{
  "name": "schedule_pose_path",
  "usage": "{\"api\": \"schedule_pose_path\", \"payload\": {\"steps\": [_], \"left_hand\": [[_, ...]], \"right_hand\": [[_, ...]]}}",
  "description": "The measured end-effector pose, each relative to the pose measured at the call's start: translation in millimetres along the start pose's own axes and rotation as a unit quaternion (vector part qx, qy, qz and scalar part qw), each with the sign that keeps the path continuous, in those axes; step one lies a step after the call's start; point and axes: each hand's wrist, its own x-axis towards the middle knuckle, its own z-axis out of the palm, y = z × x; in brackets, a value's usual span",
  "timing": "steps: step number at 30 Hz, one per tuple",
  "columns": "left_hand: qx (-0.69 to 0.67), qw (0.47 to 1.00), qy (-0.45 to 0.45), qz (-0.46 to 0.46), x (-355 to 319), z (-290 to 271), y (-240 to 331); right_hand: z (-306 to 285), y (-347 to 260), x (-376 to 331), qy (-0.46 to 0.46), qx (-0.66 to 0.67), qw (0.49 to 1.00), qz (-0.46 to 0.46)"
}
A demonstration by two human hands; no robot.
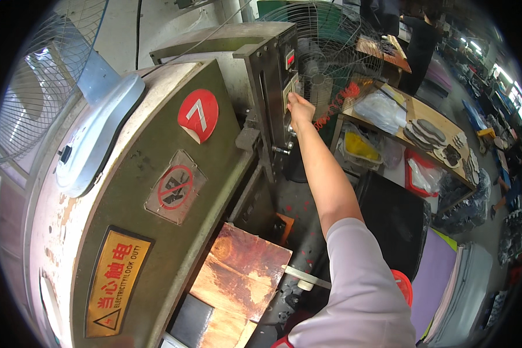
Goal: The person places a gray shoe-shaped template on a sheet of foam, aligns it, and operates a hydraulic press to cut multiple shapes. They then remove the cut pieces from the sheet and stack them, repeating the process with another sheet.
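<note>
Two wire-caged fans show: one grey at the upper left (37, 81), one dark behind the machine (330, 52). The olive-green metal machine (156, 191) carries three stickers: a red round one (198, 115), a prohibition sign (175, 187), a yellow warning label (116, 281).

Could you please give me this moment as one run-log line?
right hand: reaching up, fingers on control panel of green machine | left hand: not in view | fan behind panel

I see the machine housing (156, 191): chipped, worn olive painted metal. Wooden board (238, 278): scuffed, stained, patchy gloss. Fan guard (330, 46): thin wire. Control panel (287, 75): dark matt metal.
</note>
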Motion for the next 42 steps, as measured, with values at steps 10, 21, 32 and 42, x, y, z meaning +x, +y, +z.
{"api": "schedule_pose_path", "payload": {"steps": [10,21,32,42], "left_hand": [[0.001,0.999,-0.004,0.039,3,11,27],[-0.094,0.968,-0.018,0.231,2,68,104],[-0.106,0.975,-0.033,0.193,-47,-58,-41],[-0.315,0.875,-0.24,0.279,-56,-205,-139]], "right_hand": [[-1,7,4,-0.015,0.031,0.999,-0.032],[-20,58,-311,-0.221,0.069,0.971,-0.065],[-142,63,-711,-0.538,-0.15,0.822,-0.111],[-172,31,-875,-0.617,-0.329,0.69,-0.185]]}}
